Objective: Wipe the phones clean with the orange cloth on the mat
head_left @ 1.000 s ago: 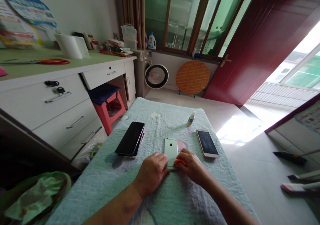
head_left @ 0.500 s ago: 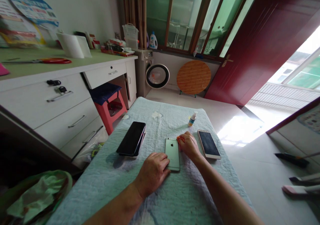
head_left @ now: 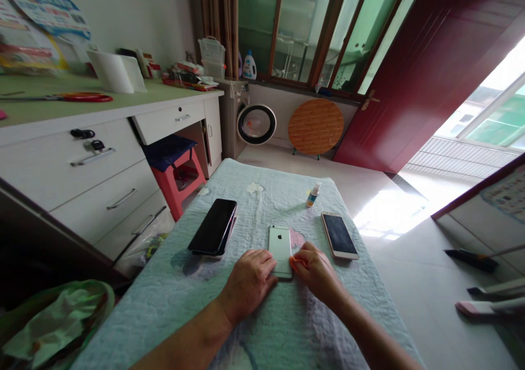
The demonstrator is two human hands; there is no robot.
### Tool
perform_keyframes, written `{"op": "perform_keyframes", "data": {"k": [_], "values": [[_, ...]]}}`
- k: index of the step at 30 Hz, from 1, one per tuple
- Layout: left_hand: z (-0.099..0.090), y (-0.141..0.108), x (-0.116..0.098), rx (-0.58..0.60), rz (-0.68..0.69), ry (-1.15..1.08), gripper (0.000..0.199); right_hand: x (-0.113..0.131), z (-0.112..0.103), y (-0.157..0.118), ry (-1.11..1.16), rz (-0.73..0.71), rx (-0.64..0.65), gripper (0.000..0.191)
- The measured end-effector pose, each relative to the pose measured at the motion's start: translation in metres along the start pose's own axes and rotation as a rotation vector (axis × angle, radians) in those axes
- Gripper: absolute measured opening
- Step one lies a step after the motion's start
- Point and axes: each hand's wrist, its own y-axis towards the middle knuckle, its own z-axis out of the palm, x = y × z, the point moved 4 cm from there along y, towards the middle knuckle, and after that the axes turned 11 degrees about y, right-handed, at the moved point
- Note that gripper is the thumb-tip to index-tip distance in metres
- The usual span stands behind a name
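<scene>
A silver smartphone (head_left: 280, 254) lies back side up on the quilted cloth (head_left: 262, 211), its apple logo showing. My left hand (head_left: 251, 276) is closed on the phone's left edge, near its lower end. Pinched in my right hand (head_left: 315, 267) is a small orange cloth (head_left: 296, 261), pressed against the phone's right edge in its lower half. Most of the cloth is hidden by my fingers. To the left, a black phone (head_left: 214, 226) rests on top of another flat item. On the right lies a gold-framed phone (head_left: 339, 235) with its dark screen up. A small spray bottle (head_left: 313, 195) stands behind.
At the left is a white desk (head_left: 98, 167) with scissors (head_left: 82, 97) and a paper roll (head_left: 112, 72) on top. A red stool (head_left: 180, 178) stands beside it. A lined bin (head_left: 57, 321) sits at lower left. Brooms (head_left: 471, 260) lie at the right.
My right hand has slid the orange cloth down along the phone's right edge, toward me. My left hand stays on the phone. The whole view has shifted slightly.
</scene>
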Motion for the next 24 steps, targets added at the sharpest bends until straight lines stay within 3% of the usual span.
{"op": "perform_keyframes", "data": {"k": [7, 10, 12, 17, 21, 24], "values": [[0.002, -0.001, 0.0, -0.017, 0.005, 0.009, 0.014, 0.008, -0.001, -0.023, 0.028, -0.009, 0.064, 0.026], [0.002, 0.0, 0.0, -0.014, 0.003, 0.007, 0.012, 0.013, -0.004, -0.023, 0.059, -0.034, 0.149, 0.022], [0.003, 0.0, 0.0, -0.017, 0.002, 0.005, 0.009, 0.019, -0.006, -0.019, 0.082, -0.074, 0.193, 0.02], [0.003, 0.001, 0.0, -0.026, 0.009, -0.009, 0.011, 0.027, 0.001, -0.003, 0.074, -0.174, 0.12, 0.018], [0.003, 0.0, 0.002, -0.024, -0.002, -0.058, 0.011, 0.02, 0.015, 0.013, 0.031, -0.208, 0.137, 0.014], [0.003, 0.0, 0.003, 0.014, -0.014, -0.043, 0.006, 0.012, 0.012, 0.034, -0.037, -0.194, 0.073, 0.014]]}}
